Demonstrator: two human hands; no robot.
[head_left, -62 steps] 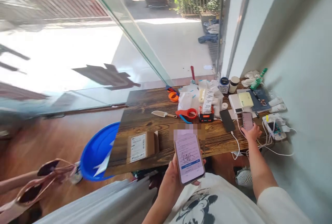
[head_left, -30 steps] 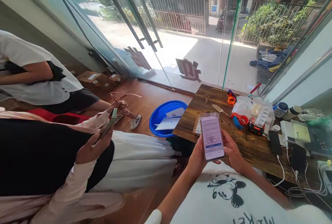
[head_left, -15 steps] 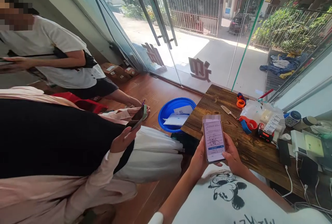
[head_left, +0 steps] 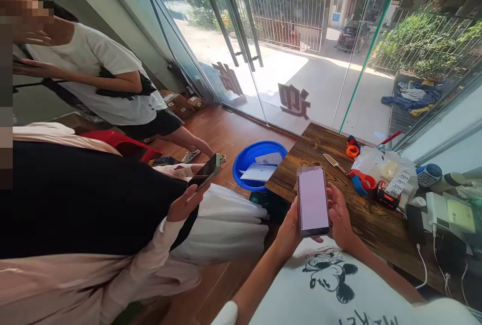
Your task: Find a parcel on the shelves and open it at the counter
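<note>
A smartphone (head_left: 313, 202) with a blank, pale lit screen is held upright by my left hand (head_left: 289, 224), whose fingers wrap its left side and back. Close beside the phone's right edge is my right hand (head_left: 340, 217). Its fingers are loosely curled and apart, and its thumb is off the screen; whether a fingertip still touches the edge is hard to make out. Below both hands is my white shirt (head_left: 293, 285) with a cartoon print.
On the wooden table (head_left: 361, 224) lie a knife (head_left: 335, 163), a tape dispenser (head_left: 363, 182), a number label roll (head_left: 393, 189) and cabled chargers. A blue basin (head_left: 235, 169) holds white packets. To my left, a person's hand (head_left: 184, 202) holds another phone (head_left: 205, 172); another person (head_left: 109, 64) stands behind.
The phone's screen has gone from a signed document page to blank. My right thumb has left the screen and the hand has shifted to the phone's side. The person at the back has raised a hand.
</note>
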